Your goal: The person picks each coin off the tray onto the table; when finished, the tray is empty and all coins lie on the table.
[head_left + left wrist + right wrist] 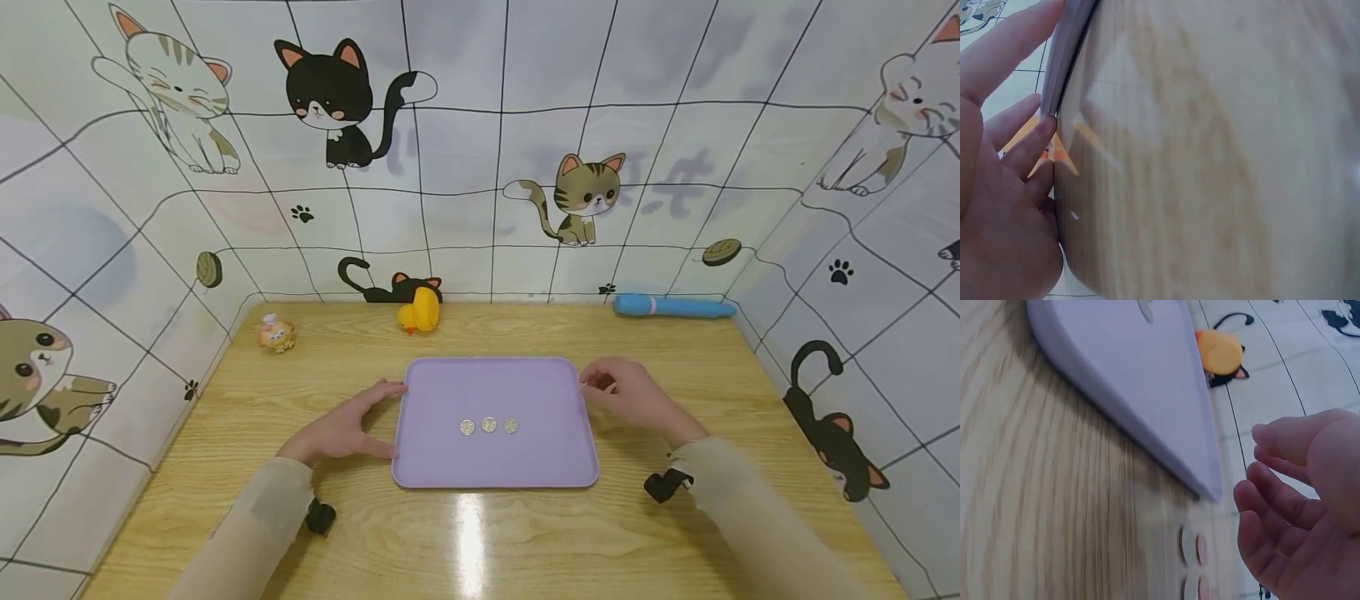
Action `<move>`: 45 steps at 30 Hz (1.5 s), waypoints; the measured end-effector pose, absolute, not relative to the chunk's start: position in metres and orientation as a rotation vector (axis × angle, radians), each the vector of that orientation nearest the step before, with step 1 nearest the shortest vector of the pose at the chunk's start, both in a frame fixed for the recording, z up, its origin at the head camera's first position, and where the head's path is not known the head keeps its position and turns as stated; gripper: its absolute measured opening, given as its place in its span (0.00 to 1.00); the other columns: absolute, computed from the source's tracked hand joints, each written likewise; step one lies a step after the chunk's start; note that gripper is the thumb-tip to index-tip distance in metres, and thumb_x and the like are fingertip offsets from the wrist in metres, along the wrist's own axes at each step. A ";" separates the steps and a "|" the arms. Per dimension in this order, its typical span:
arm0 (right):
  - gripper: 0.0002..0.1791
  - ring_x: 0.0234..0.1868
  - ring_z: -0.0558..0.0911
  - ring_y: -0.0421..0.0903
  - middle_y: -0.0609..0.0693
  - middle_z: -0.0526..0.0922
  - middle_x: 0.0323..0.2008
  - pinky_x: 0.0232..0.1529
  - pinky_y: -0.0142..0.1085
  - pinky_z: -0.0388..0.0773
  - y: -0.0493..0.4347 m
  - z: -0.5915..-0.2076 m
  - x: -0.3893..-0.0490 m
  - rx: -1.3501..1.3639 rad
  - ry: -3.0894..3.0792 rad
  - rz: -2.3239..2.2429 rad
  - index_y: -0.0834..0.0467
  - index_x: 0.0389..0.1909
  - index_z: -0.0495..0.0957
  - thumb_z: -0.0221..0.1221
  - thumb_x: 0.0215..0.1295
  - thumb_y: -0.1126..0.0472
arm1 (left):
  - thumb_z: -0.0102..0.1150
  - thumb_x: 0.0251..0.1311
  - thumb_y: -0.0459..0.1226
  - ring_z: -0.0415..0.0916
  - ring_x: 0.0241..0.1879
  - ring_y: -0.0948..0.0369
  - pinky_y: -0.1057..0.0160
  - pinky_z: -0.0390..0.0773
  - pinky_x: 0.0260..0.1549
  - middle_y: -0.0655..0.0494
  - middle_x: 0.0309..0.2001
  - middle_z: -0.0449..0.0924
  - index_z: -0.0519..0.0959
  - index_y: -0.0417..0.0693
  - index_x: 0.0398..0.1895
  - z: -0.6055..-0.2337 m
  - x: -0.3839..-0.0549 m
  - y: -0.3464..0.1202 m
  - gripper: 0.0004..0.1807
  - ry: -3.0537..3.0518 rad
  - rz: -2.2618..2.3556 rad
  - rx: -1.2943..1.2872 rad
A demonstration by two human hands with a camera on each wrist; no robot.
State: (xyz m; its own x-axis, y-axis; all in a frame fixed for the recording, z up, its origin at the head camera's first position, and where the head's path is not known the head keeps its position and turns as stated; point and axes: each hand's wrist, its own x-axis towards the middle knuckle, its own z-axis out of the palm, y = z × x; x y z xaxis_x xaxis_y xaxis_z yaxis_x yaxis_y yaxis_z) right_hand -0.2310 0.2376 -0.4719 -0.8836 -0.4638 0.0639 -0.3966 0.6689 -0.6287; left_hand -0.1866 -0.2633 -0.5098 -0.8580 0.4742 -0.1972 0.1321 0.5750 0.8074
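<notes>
1. Wall covering (465, 158), cat-printed grid, behind wood-grain table (525, 333); clock directions taken from centre of tray (495, 462), 12 toward wall.
2. Left hand (345, 429), at 9: spread wide, thumb well apart from fingers, tips touching tray edge.
3. Right hand (630, 396), between 2 and 3: narrow, with fingers loosely curled, beside tray edge; nothing seen held. Past fingertips in right wrist view, small discs (1188, 545), too blurred to identify.
4. Tray, lilac, low-rimmed, on table between hands. Probably light, stiff, smooth plastic; best held at both short sides, level.
5. Coins (489, 425), three, pale: row along 9-to-3 line, on tray. Likely hard, light, prone to sliding; best pinched singly by edges.
6. Yellow duck (424, 310), at 11; figurine (277, 333), at 10; blue stick (675, 307), at 2.
</notes>
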 end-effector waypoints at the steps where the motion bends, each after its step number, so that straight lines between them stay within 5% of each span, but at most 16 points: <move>1: 0.06 0.40 0.82 0.42 0.45 0.86 0.38 0.41 0.37 0.83 0.232 -0.473 -0.231 -0.756 2.756 -1.001 0.57 0.46 0.85 0.66 0.73 0.62 | 0.84 0.49 0.49 0.33 0.85 0.43 0.28 0.37 0.77 0.53 0.86 0.46 0.61 0.63 0.82 -0.510 -0.187 -0.263 0.57 2.415 1.189 0.488; 16: 0.10 0.41 0.80 0.41 0.45 0.85 0.39 0.45 0.36 0.80 0.154 -0.483 -0.227 -1.205 2.563 -0.768 0.56 0.45 0.85 0.72 0.65 0.60 | 0.83 0.51 0.46 0.35 0.84 0.38 0.27 0.36 0.76 0.48 0.85 0.47 0.62 0.58 0.82 -0.514 -0.188 -0.264 0.55 2.433 1.207 0.545; 45: 0.11 0.40 0.79 0.45 0.47 0.82 0.39 0.45 0.39 0.77 0.133 -0.482 -0.229 -1.126 2.536 -0.645 0.52 0.45 0.84 0.73 0.64 0.60 | 0.83 0.51 0.46 0.34 0.84 0.39 0.27 0.36 0.76 0.49 0.85 0.48 0.62 0.58 0.82 -0.512 -0.190 -0.265 0.55 2.428 1.194 0.532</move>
